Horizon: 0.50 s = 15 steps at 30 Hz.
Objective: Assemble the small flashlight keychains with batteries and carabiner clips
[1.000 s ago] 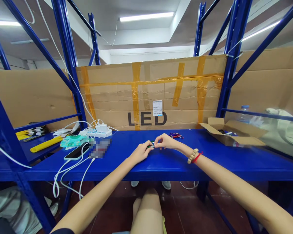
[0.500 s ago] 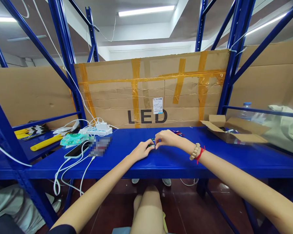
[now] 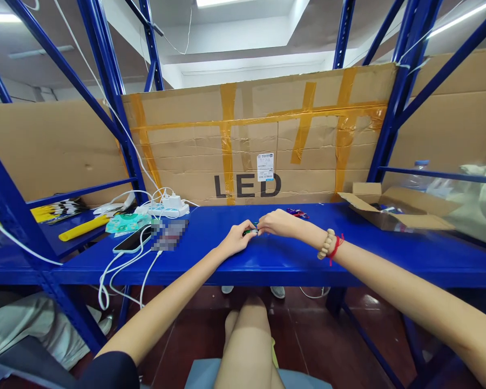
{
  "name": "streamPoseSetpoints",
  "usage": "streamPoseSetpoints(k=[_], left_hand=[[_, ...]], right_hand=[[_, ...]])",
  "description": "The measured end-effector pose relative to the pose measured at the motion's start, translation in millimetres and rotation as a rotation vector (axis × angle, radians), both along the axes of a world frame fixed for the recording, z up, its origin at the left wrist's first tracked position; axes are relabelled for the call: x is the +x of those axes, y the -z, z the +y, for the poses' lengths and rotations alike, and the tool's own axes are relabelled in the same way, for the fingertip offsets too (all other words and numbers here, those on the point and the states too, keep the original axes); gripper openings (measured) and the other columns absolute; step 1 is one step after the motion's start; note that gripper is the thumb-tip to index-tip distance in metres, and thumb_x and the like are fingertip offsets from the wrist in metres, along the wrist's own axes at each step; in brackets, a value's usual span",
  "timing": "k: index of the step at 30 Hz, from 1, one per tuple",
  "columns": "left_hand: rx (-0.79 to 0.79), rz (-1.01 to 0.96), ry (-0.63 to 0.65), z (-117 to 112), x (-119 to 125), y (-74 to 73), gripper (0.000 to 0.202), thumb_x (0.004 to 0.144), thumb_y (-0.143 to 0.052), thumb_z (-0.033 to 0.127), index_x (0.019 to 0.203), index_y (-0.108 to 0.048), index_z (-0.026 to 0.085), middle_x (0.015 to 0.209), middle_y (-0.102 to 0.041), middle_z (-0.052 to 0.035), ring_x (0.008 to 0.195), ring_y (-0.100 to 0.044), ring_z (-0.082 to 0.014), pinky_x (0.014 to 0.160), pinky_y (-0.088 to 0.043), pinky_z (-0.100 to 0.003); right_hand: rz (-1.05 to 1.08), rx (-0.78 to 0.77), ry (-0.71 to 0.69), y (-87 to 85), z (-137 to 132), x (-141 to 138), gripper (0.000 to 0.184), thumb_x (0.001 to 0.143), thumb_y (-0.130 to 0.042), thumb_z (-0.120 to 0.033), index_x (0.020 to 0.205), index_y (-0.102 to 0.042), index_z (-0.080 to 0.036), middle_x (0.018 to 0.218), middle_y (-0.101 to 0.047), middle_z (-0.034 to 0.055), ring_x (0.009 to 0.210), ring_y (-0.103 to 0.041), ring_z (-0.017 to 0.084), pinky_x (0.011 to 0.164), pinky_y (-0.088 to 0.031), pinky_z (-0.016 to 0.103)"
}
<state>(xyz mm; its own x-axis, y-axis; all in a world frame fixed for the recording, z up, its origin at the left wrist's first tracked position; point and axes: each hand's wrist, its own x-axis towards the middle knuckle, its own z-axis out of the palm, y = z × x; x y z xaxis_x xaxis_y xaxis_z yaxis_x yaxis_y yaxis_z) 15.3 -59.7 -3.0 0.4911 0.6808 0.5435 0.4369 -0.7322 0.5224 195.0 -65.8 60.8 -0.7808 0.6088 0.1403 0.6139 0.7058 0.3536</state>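
Over the blue shelf top (image 3: 222,269), both of my hands meet in front of me. My left hand (image 3: 235,240) rests on the surface with its fingers closed on a small green piece (image 3: 249,232) with a pale end. It is too small to name its kind. My right hand (image 3: 278,222) comes in from the right, its fingertips pinched at the pale end of that piece; the fingers hide what lies between them. Just behind my right hand lie several small red and dark items (image 3: 298,214).
On the left are a phone (image 3: 133,241), white cables, a power strip (image 3: 174,206), a teal packet (image 3: 126,222) and a yellow tube (image 3: 83,228). An open cardboard box (image 3: 400,216) stands at right. A cardboard wall (image 3: 186,156) closes the back, between blue posts.
My camera view has tilted down slightly. The right wrist has lowered a little and its fingertips have come closer to the left hand's green piece, which shows more now.
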Motion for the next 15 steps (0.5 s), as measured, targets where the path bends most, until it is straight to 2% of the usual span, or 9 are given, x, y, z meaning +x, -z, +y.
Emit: streamPoseSetpoints(k=[4,6,10,13,15], left_hand=[[0.006,-0.063,-0.051,-0.2,-0.5,-1.3,0.013,0.084,-0.048,0.03,0.08,-0.051,0.017,0.061,-0.056,0.0039,0.054,-0.046,-0.0087,0.054,-0.034,-0.019],[0.023,-0.049,-0.064,0.4,-1.6,-1.4,0.013,0.084,-0.047,0.029,0.079,-0.051,0.018,0.059,-0.054,0.0046,0.053,-0.045,-0.0088,0.054,-0.034,-0.02],[0.069,-0.035,-0.072,1.8,-3.6,-0.6,0.009,0.083,-0.047,0.026,0.079,-0.049,0.018,0.067,-0.059,0.0027,0.058,-0.05,-0.0099,0.056,-0.035,-0.02],[0.121,-0.025,-0.08,1.6,-3.9,-0.1,0.008,0.082,-0.048,0.024,0.077,-0.05,0.018,0.072,-0.061,0.0008,0.062,-0.052,-0.0111,0.058,-0.036,-0.02],[0.129,-0.003,-0.069,0.6,-3.8,-0.4,0.008,0.083,-0.047,0.024,0.079,-0.051,0.018,0.074,-0.063,0.0,0.062,-0.053,-0.0114,0.059,-0.037,-0.02]], right_hand=[[0.08,-0.009,0.03,-1.0,3.1,-4.1,0.021,0.088,-0.046,-0.021,0.079,-0.065,-0.016,0.081,-0.067,0.0065,0.073,-0.06,0.015,0.052,-0.027,0.022],[0.157,-0.07,0.034,-0.5,4.4,-6.8,0.026,0.089,-0.044,-0.026,0.077,-0.064,-0.015,0.075,-0.066,0.0065,0.069,-0.059,0.015,0.052,-0.029,0.021],[0.38,-0.379,0.059,2.1,5.7,-12.3,0.033,0.089,-0.04,-0.029,0.068,-0.059,-0.014,0.052,-0.058,0.0016,0.053,-0.054,0.01,0.052,-0.035,0.02],[0.557,-0.68,0.129,3.3,6.1,-14.9,0.033,0.085,-0.045,-0.034,0.06,-0.052,-0.014,0.049,-0.052,-0.0005,0.047,-0.052,0.009,0.048,-0.039,0.019],[0.639,-0.818,0.165,5.1,7.1,-14.9,0.033,0.08,-0.05,-0.038,0.058,-0.049,-0.014,0.049,-0.05,-0.0012,0.046,-0.052,0.009,0.045,-0.04,0.019]])
